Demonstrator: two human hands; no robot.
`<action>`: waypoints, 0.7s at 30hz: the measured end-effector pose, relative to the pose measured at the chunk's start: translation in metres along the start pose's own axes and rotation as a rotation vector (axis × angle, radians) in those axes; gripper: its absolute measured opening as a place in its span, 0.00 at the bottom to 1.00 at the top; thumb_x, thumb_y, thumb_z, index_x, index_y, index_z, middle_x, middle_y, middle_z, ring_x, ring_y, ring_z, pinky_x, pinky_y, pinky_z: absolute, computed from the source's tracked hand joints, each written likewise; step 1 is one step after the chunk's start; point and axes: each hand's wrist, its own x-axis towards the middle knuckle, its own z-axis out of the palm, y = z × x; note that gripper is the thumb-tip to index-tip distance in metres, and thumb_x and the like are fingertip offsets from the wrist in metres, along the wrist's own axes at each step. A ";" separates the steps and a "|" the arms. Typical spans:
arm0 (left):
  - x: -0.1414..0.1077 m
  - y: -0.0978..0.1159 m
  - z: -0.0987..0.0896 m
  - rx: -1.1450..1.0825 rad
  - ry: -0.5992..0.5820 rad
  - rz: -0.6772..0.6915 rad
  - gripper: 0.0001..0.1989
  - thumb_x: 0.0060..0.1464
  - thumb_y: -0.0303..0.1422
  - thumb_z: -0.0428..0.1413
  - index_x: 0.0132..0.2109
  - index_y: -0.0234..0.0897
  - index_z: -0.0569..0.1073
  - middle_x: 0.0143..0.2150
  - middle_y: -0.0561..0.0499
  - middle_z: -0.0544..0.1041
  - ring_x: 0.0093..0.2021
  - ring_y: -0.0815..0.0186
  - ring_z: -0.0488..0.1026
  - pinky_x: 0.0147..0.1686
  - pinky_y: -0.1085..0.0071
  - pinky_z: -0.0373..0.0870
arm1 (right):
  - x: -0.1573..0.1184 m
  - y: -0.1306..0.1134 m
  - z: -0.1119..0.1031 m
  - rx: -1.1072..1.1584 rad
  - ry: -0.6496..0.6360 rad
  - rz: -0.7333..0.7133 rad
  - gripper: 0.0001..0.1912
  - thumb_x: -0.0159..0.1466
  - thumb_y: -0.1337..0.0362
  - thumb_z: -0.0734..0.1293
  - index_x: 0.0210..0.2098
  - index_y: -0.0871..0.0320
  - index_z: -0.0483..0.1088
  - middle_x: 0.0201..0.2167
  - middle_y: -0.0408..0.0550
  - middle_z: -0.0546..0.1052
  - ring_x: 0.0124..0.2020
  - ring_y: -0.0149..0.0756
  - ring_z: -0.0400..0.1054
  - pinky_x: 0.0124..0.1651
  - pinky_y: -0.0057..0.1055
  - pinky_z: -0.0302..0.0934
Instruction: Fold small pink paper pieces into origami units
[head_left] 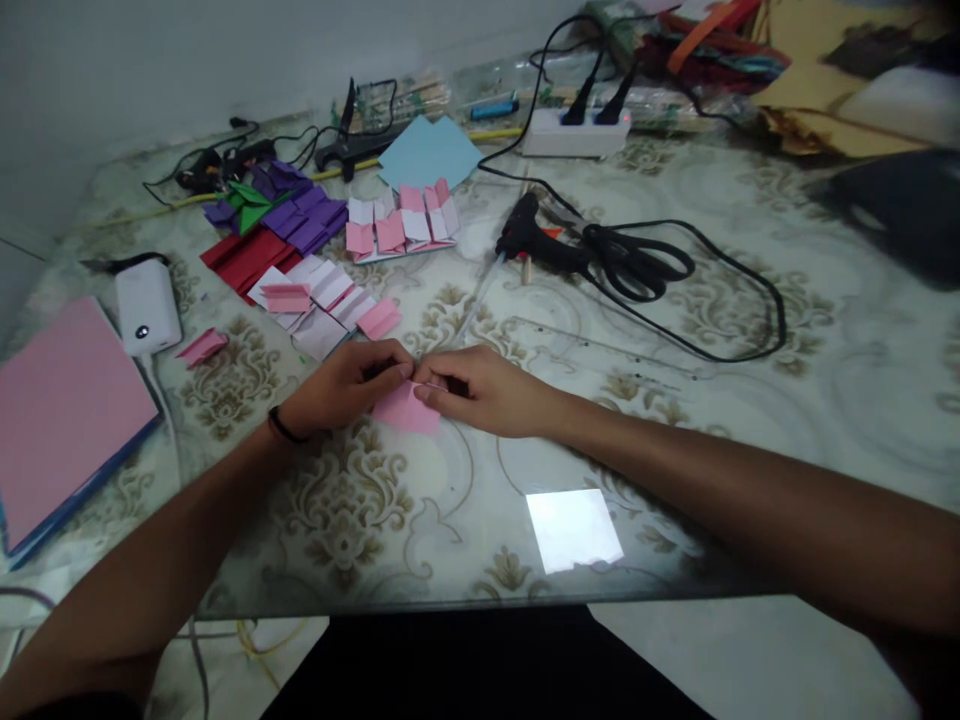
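Observation:
Between my two hands is a small piece of pink paper (407,409), low over the patterned tabletop. My left hand (358,383), with a dark band at the wrist, pinches its upper left edge between thumb and fingers. The thumb and fingers of my right hand (480,390) close on the upper right edge, almost touching the left fingertips. Just beyond lie folded pink and white paper pieces (330,290), and a single folded pink piece (202,347) rests farther left.
A black glue gun (540,240) with a coiled cord lies beyond my right hand, near a clear ruler (600,345). Pink sheets (71,400) and a white power bank (148,305) are at left. Blue paper (430,150) and a power strip (576,135) sit at the back.

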 end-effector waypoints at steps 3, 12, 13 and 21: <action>0.000 0.000 -0.001 -0.041 0.007 -0.023 0.16 0.66 0.40 0.54 0.36 0.33 0.76 0.29 0.54 0.72 0.30 0.71 0.65 0.30 0.75 0.62 | 0.000 0.000 0.000 -0.004 0.006 -0.005 0.11 0.73 0.61 0.64 0.36 0.61 0.72 0.24 0.38 0.68 0.25 0.25 0.60 0.32 0.23 0.53; 0.000 0.001 0.000 0.005 0.004 -0.009 0.15 0.67 0.39 0.53 0.36 0.33 0.76 0.28 0.55 0.71 0.28 0.72 0.63 0.29 0.75 0.60 | 0.000 0.000 0.001 0.005 0.014 -0.024 0.12 0.73 0.62 0.64 0.36 0.61 0.72 0.24 0.37 0.67 0.24 0.24 0.59 0.31 0.23 0.53; 0.000 0.000 0.001 0.026 -0.003 -0.002 0.15 0.67 0.38 0.53 0.36 0.33 0.76 0.27 0.55 0.70 0.28 0.72 0.63 0.29 0.75 0.59 | 0.000 0.000 0.001 0.009 0.014 -0.026 0.12 0.73 0.62 0.64 0.36 0.62 0.73 0.24 0.37 0.67 0.24 0.24 0.58 0.31 0.23 0.53; -0.001 0.000 0.002 0.066 0.005 0.010 0.14 0.66 0.37 0.53 0.36 0.33 0.76 0.27 0.55 0.70 0.28 0.73 0.63 0.29 0.76 0.59 | -0.001 -0.001 0.000 0.011 0.002 0.001 0.11 0.73 0.62 0.64 0.36 0.61 0.73 0.24 0.37 0.67 0.25 0.24 0.59 0.32 0.23 0.53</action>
